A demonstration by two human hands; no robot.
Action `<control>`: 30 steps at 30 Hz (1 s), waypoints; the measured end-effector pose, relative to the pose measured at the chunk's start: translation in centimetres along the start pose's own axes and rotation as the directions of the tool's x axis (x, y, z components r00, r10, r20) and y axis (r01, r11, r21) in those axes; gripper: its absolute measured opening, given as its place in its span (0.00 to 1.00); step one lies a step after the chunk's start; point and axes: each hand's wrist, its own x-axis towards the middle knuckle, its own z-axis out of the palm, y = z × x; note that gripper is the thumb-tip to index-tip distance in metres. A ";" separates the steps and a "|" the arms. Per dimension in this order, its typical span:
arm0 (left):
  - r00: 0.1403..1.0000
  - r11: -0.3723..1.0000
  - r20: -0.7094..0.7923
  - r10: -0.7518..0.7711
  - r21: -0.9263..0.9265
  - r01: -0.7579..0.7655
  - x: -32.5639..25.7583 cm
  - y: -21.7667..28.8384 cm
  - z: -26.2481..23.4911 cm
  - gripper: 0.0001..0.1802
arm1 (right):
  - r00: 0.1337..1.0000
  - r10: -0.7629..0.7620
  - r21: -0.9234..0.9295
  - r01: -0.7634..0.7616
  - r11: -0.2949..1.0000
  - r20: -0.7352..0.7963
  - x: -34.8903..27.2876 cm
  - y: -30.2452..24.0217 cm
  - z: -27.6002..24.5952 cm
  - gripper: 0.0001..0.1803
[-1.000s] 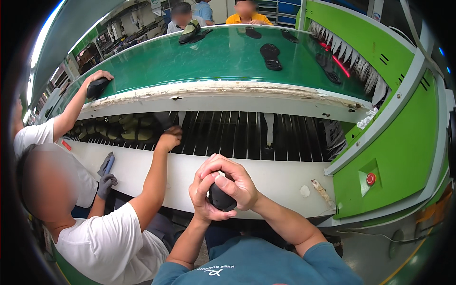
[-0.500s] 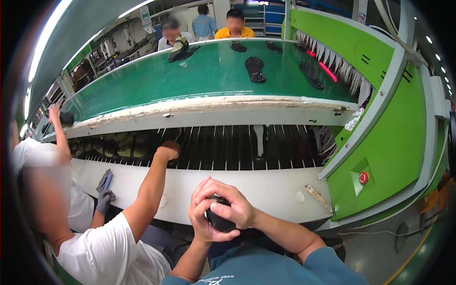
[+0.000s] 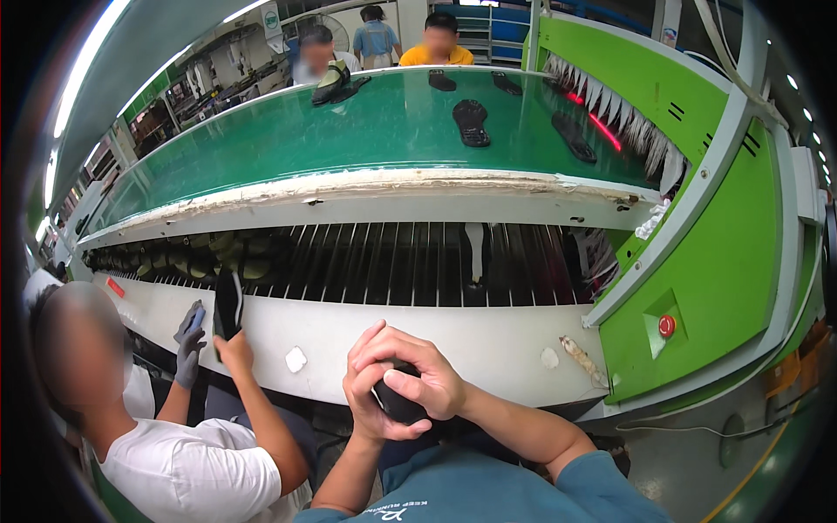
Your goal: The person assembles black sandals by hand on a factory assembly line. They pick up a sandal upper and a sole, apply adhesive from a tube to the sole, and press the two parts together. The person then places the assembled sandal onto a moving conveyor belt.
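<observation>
Black piece (image 3: 401,404) is clasped tightly between 2 bare hands, in front of the blue shirt (image 3: 475,481) and near the front edge of the white ledge (image 3: 488,340); much of it is hidden by fingers. It is gripped from the left and below by the left hand (image 3: 368,403), and from above and the right by the right hand (image 3: 438,380). Beyond the ledge, dark rods (image 3: 392,261) are seen under a green belt (image 3: 349,144), where 1 shoe (image 3: 330,84) and 5 soles (image 3: 471,124) are laid. At the left, a black insole (image 3: 228,305) is held up by a co-worker's hand (image 3: 234,351).
</observation>
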 end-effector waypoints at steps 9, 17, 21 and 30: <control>0.971 0.975 -0.085 -0.221 0.015 0.224 -0.6 0.4 -3.7 0.57 | 0.965 -0.143 -0.618 -0.026 0.786 -0.221 2.0 -2.5 -9.4 0.21; 0.841 0.815 0.009 -0.540 0.252 0.521 -4.0 1.6 -5.1 0.54 | 0.887 -0.286 -0.827 -0.165 0.537 -0.362 5.9 -7.5 -20.6 0.10; 0.793 0.781 -0.069 -0.606 0.138 0.609 -8.5 0.6 -2.4 0.53 | 0.949 0.298 -0.652 -0.163 0.741 0.101 3.5 -8.7 -14.7 0.14; 0.561 0.574 -0.173 -0.810 -0.037 0.818 -10.6 -0.6 -1.7 0.45 | 0.954 -0.204 -0.903 0.276 0.330 0.218 24.5 -17.5 -7.3 0.38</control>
